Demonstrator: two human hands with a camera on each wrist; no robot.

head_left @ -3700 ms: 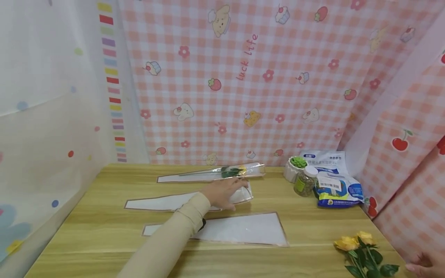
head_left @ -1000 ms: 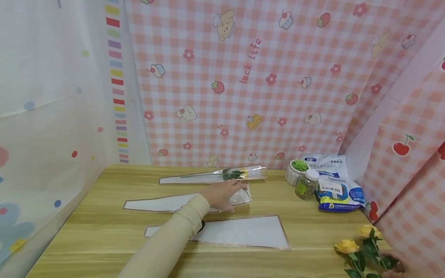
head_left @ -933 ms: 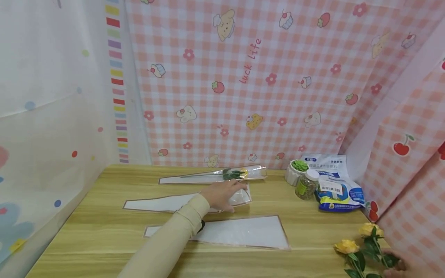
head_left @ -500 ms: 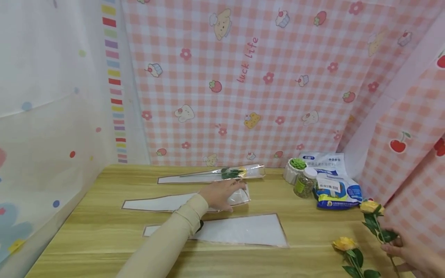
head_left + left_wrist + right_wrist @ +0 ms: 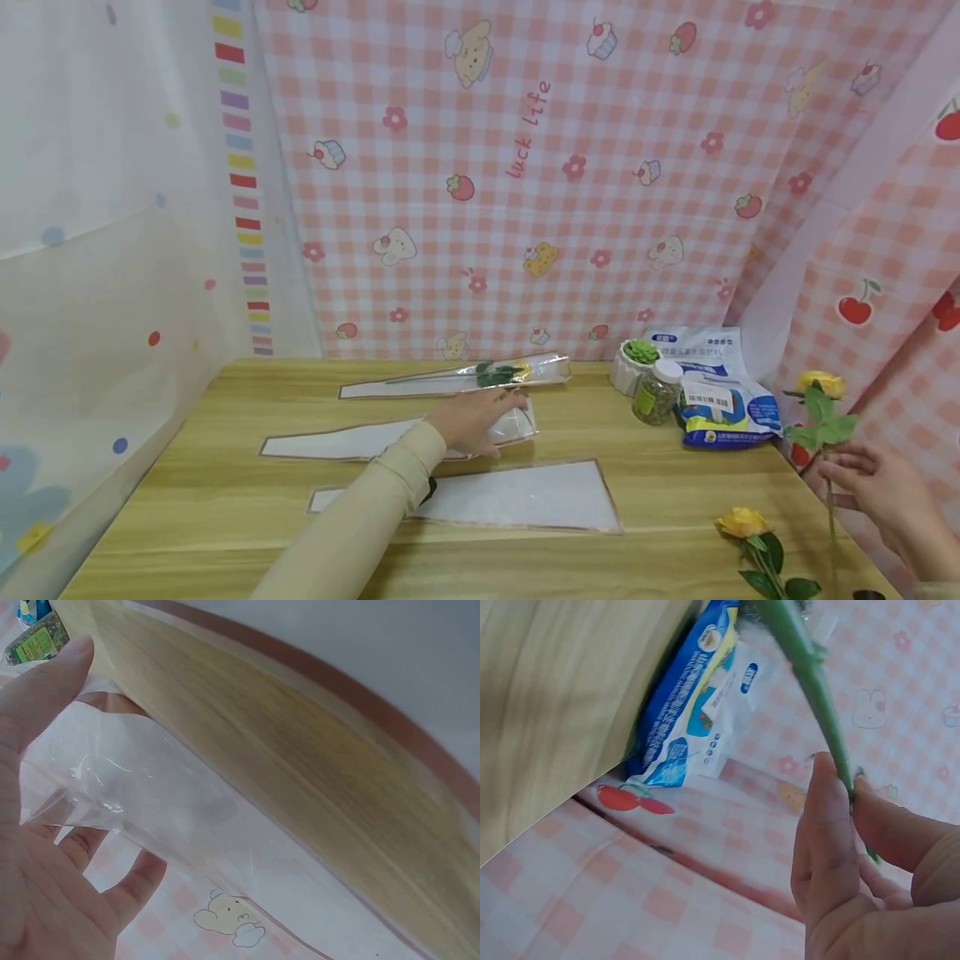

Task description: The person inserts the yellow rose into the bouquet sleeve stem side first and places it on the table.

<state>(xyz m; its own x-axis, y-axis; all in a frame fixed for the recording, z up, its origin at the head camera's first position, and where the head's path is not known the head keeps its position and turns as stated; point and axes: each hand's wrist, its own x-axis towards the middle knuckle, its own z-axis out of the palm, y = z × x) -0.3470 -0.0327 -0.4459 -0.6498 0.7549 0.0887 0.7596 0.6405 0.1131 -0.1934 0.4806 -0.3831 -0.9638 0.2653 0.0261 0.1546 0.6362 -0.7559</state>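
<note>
We record a yellow-petalled, green-leaved, thin-stemmed rose point(image 5: 823, 427) in the right fingers point(image 5: 831, 832); below them, a second yellow rose with dark green leaves point(image 5: 768, 553). At the left fingers point(image 5: 139, 889) we note a tapered white plastic sleeve point(image 5: 337, 438), brown-edged. Beneath: yellow-brown wood-grain tabletop point(image 5: 667, 483). Beyond: pink-and-white gingham cloth point(image 5: 442, 225), strawberry-printed.

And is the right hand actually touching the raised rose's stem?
Touching: the right wrist view shows the right hand pinching the green stem between thumb and finger.
</note>
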